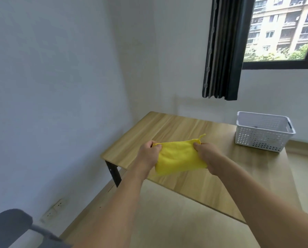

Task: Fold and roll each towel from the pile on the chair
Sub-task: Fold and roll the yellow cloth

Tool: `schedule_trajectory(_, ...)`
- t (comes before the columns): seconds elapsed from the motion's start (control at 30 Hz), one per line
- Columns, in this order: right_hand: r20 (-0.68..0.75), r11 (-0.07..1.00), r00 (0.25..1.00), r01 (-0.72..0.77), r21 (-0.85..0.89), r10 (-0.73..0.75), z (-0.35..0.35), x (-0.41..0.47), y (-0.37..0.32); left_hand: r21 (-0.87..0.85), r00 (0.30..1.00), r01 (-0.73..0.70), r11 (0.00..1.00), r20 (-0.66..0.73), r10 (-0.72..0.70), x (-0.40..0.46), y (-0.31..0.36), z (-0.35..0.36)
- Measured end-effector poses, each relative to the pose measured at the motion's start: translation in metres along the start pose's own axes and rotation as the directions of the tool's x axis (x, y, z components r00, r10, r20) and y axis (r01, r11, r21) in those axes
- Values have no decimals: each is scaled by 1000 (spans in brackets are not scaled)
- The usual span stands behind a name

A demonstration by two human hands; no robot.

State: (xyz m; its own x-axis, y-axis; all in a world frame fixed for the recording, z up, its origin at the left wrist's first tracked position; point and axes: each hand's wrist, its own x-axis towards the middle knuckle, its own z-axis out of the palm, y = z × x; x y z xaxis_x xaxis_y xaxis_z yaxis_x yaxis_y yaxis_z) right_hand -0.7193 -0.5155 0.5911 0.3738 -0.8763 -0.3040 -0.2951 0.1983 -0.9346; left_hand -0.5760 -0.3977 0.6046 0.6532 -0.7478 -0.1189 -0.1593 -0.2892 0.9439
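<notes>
A yellow towel (180, 157), folded to a small rectangle, hangs in the air just above the near part of the wooden table (183, 129). My left hand (148, 154) pinches its upper left corner. My right hand (206, 154) grips its upper right corner, where a small yellow loop sticks up. The towel's lower edge droops toward the tabletop. Only the dark armrest and part of the chair (10, 226) show at the bottom left; the pile of towels is out of view.
A white perforated plastic basket (262, 133) stands on the table's far right corner. The table has a black leg (113, 173) at its left end, close to the white wall. A dark curtain (223, 49) hangs beside the window behind the table.
</notes>
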Motion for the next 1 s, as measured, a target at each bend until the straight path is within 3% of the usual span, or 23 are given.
schedule_trajectory(0.27, 84, 988, 996, 47, -147, -35, -154, 63, -1, 9, 1000, 3, 1000, -27, -3, -13, 55, 149)
schedule_trajectory(0.37, 107, 966, 987, 139, -218, -118, -191, 88, -6, -4, 999, 2, 1000, -43, -2, -10, 68, 188)
schedule_trajectory(0.67, 148, 871, 944, 330, -365, -295, -339, 195, 12, 173, 984, -177, 969, -1, 180, 37, 110, 349)
schedule_trajectory(0.77, 193, 836, 936, 351, -421, -296, -393, 243, 5, 262, 972, -228, 938, 1, 236, 53, 129, 412)
schedule_trajectory(0.9, 279, 811, 935, 334, -480, -220, -444, 292, -6, 361, 974, -228, 904, 95, 208, 70, 141, 474)
schedule_trajectory(1.0, 273, 802, 925, 369, -469, -266, -464, 326, -26, 440, 964, -263, 859, 73, 257, 97, 154, 505)
